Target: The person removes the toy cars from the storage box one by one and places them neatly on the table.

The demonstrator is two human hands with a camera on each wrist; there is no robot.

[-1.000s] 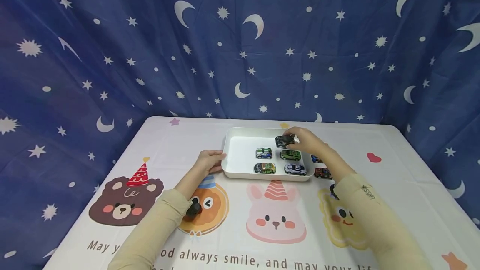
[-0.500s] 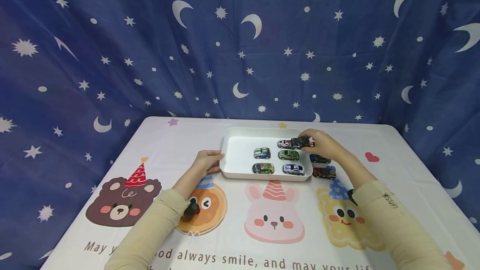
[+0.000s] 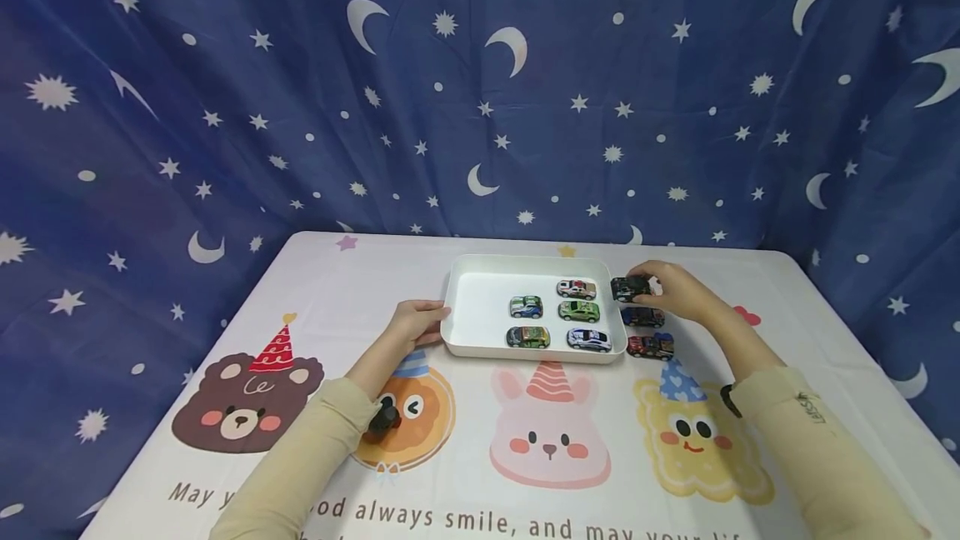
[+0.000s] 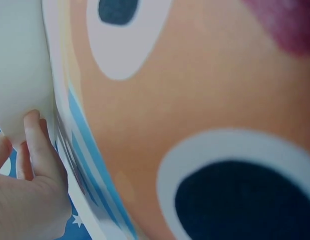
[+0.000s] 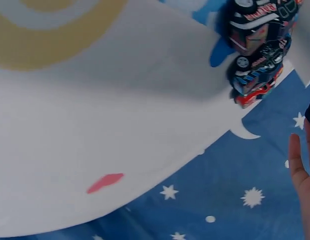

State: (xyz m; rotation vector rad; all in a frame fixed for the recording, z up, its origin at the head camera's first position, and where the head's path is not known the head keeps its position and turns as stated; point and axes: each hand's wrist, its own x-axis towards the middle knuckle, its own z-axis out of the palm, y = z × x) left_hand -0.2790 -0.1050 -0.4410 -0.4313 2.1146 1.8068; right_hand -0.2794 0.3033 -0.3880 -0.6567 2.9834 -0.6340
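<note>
My left hand point(image 3: 416, 323) grips the left wall of a white tray point(image 3: 474, 307); the left wrist view shows thumb and fingers on either side of its edge. Just past the tray's right side, my right hand point(image 3: 675, 290) pinches a black toy car point(image 3: 627, 288). Several toy cars sit in the tray, among them a white and red toy car point(image 3: 576, 289), a green toy car point(image 3: 578, 312) and a white and purple toy car point(image 3: 588, 340). Beside the tray stand a dark blue toy car point(image 3: 643, 317) and a red and black toy car point(image 3: 650, 346).
A printed tablecloth point(image 3: 551, 457) covers the table, with a blue star-and-moon curtain point(image 3: 480, 132) behind it. Small black objects show at both forearms. In the right wrist view, a dark toy car point(image 5: 260, 60) stands in a row with others.
My right hand has carried the black toy car rightward from over the tray to beyond its right wall, uncovering the white and red toy car. The left hand stays on the tray.
</note>
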